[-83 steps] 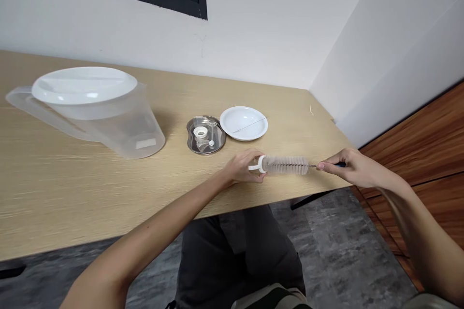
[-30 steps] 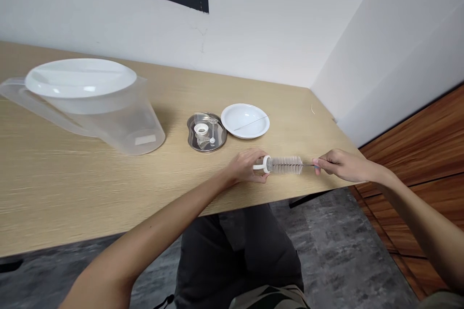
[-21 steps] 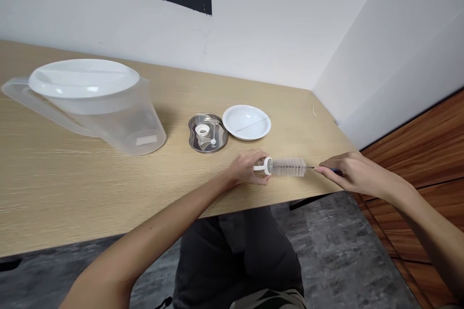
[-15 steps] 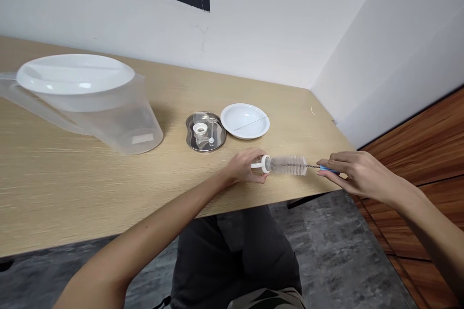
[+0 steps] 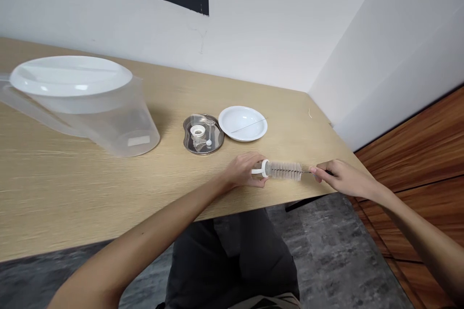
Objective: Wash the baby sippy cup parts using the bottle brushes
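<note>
My left hand (image 5: 243,172) is wrapped around a small clear bottle, likely a baby bottle, with a white handled collar (image 5: 266,169) at its neck. Most of the bottle is hidden by my fingers. A bottle brush (image 5: 286,171) with pale bristles lies in line with the bottle's mouth, its tip at or just inside the neck. My right hand (image 5: 335,176) pinches the brush at the far end of its twisted wire, hiding the handle. Beyond the hands, a steel kidney-shaped tray (image 5: 186,141) holds a white ring (image 5: 197,131), a small spoon-like piece (image 5: 209,134) and other clear parts.
A white bowl (image 5: 226,128) with a thin wire brush or rod (image 5: 250,125) across it touches the tray's right side. At left stands a large translucent pitcher (image 5: 119,120) with a white lid. A thin white strip (image 5: 309,113) lies near the back right corner of the wooden table (image 5: 108,203).
My right hand has shifted slightly left and turned on the brush handle, whose blue part is now covered. The left hand keeps its hold on the bottle. The view has shifted a little.
</note>
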`<state>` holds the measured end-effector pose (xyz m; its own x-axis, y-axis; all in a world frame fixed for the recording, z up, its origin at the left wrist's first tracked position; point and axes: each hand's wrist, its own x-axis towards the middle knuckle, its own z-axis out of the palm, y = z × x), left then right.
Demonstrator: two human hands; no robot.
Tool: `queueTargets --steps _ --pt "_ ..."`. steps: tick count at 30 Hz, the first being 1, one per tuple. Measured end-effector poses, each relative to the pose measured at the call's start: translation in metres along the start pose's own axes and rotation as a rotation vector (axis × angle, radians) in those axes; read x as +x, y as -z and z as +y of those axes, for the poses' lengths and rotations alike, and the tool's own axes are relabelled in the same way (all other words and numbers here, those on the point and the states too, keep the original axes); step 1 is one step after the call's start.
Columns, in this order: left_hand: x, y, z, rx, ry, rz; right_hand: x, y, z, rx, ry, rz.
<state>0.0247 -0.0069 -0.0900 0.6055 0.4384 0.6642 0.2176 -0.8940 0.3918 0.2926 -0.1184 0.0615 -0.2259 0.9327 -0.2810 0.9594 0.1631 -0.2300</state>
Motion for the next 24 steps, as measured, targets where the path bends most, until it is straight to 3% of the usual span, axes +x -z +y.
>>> queueTargets --steps 6,12,16,19,22,24 --pt "0.0 0.004 -0.001 -0.045 0.017 -0.007 -0.018 -0.007 -0.007 -0.529 0.368 0.4" --pt "0.001 0.006 0.001 -0.07 0.058 0.006 -0.025 0.0 -0.004 -0.788 0.557 0.538" --pt "0.0 0.007 0.001 -0.089 0.064 0.005 -0.027 -0.001 0.002 -0.869 0.647 0.554" --pt "0.0 0.006 0.0 -0.086 0.062 0.001 -0.025 -0.001 0.006 -0.803 0.669 0.527" --pt "0.0 0.003 0.0 -0.067 0.057 -0.001 -0.017 0.002 0.006 -0.612 0.503 0.419" --pt "-0.001 0.001 0.0 -0.044 0.037 -0.002 -0.009 0.005 0.003 -0.421 0.303 0.244"
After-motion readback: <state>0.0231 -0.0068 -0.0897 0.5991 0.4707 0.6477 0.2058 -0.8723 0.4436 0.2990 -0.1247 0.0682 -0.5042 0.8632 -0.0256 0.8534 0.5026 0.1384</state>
